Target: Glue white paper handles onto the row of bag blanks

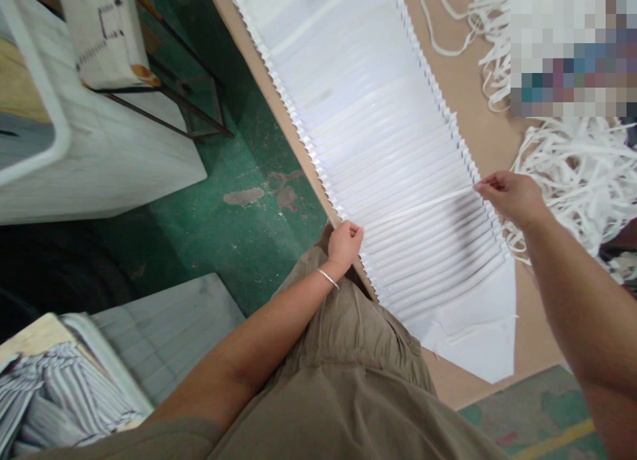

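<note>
A long white pleated sheet (348, 108) with notched edges lies along the table, its narrow folds running across it. Over the folds stretches a thin white strip (423, 200), held between my two hands. My left hand (345, 242) pinches its left end at the sheet's near-left edge. At the opposite edge my right hand (512, 193) pinches the other end between thumb and fingers. Toward me, the sheet ends in a flat, unpleated white part (480, 334) with a cut corner.
A tangled heap of white strips (577, 174) lies on the brown table (448, 81) at right. On the green floor (233, 221) at left stand a metal-framed stool (119, 42), a large white bin (144, 168) and another bin (169, 327) with striped cloth (64, 400).
</note>
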Demonstrator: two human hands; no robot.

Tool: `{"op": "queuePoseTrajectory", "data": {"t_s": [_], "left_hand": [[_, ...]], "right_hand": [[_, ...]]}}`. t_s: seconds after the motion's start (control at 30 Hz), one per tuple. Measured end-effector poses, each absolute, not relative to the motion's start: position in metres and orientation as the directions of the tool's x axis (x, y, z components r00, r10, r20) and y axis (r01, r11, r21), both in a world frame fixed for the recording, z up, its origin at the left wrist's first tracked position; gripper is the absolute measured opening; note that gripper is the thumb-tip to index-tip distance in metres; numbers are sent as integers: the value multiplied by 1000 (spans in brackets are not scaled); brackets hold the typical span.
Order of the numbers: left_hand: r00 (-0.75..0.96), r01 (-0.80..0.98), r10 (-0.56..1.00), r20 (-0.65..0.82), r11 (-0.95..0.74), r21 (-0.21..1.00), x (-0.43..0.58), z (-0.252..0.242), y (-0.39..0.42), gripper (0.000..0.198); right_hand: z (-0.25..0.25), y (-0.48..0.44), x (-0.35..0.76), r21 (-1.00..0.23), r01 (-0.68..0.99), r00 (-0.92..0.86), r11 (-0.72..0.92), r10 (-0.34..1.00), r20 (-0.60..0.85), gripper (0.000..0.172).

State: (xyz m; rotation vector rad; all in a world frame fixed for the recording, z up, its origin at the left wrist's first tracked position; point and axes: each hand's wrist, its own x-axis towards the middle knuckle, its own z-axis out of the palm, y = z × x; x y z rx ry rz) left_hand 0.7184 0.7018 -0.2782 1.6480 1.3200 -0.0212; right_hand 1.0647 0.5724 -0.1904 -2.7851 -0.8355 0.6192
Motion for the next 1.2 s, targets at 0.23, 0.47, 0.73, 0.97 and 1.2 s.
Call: {"op": "queuePoseTrajectory", "data": {"t_s": [0.23,0.47,0.73,0.97,1.2], "left_hand": [[407,773,727,-554,49,632,721,-274,702,15],[400,821,731,-553,-18,570,722,-267,703,17],[404,851,743,-534,-89,518,724,-258,708,12],[443,822,744,-500,-115,557,720,-263,709,14],[452,806,750,-483,-110,582,718,-268,709,16]], "right_hand": [[-193,576,1066,-321,473,774,-820,561,-292,16],[-211,572,1077,-343,518,751,-784,609,-256,20],[-233,578,1080,-353,582,737,-733,658,-152,20],[-245,586,1074,-273,607,738,-746,657,-155,18],[-254,591,1069,-240,622,731,-745,663,-163,16]]}}
